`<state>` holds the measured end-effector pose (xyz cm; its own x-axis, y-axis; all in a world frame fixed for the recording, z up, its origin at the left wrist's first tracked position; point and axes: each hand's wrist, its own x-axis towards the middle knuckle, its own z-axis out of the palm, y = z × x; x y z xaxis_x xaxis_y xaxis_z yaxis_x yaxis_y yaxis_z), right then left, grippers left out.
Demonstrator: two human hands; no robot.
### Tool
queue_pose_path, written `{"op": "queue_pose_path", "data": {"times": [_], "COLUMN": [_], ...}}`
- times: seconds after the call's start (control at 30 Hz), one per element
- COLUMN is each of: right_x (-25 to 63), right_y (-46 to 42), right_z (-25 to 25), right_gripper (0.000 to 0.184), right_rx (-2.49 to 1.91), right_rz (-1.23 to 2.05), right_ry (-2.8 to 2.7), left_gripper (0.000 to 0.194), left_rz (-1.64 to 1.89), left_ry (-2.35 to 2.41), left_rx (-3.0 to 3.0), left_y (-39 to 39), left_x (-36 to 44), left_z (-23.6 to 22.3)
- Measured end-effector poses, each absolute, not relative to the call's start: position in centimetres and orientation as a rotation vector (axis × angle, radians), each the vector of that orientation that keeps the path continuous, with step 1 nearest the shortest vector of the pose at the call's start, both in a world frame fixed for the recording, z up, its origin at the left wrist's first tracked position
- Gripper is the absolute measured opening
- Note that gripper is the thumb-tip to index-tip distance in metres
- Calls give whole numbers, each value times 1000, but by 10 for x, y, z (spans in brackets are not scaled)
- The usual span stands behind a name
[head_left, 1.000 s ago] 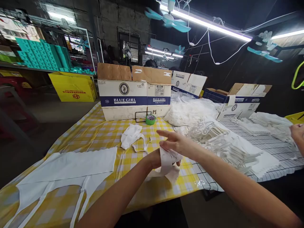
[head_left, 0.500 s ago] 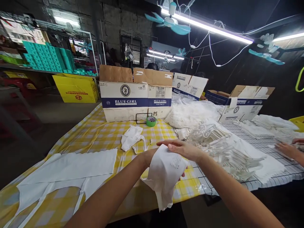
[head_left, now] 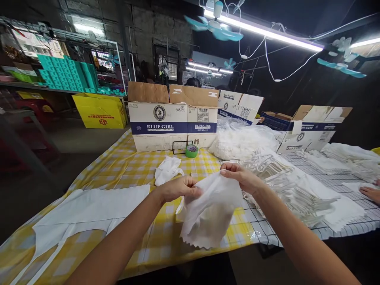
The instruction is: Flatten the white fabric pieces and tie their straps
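Observation:
A thin white cloth garment (head_left: 212, 209) with a wavy lower edge hangs spread between my two hands, above the table's front edge. My left hand (head_left: 182, 188) pinches its upper left side between thumb and fingers. With thumb and fingertips, my right hand (head_left: 241, 176) grips the upper right corner. Left of them, a white garment with thin straps (head_left: 97, 206) lies flat on the yellow checked tablecloth (head_left: 124, 166). A crumpled white garment (head_left: 166, 171) rests just beyond my left hand. To the right is a stack of folded white garments (head_left: 299, 196).
Behind stand a Blue Girl carton (head_left: 160, 138), a roll of green tape (head_left: 191, 151) and a black wire frame (head_left: 178, 147). A clear plastic bag of white pieces (head_left: 243, 140) sits farther right. Another person's hand (head_left: 371, 194) is at the right edge, near white cloth.
My hands have moved apart, and the garment between them is now stretched open instead of draped over my left hand. Its printed side no longer faces me. The view has shifted slightly.

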<state>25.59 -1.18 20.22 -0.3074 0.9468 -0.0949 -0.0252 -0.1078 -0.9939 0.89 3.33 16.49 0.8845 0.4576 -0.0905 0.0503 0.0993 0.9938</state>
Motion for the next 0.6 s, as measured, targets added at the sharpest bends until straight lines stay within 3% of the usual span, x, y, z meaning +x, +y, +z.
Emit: {"op": "queue_pose_path", "data": {"times": [0.4,0.5,0.6], "right_x": [305,303,297], "right_y": [-18,3,21], "right_z": [237,208,158], "right_gripper": [27,27,30], "right_rx": [-995,-1272,-1639], "right_rz": [1427,1168,785], "right_ry": [-1388,-1572,-1784], "left_gripper": [33,34,33], "left_rz": [698,610,526], "left_ry": [612,776,1274], "left_rx": [1439,1537,1850], "left_y": [36,47,59], "left_x": [-56,-50,-46], "left_z": [218,196,143]}}
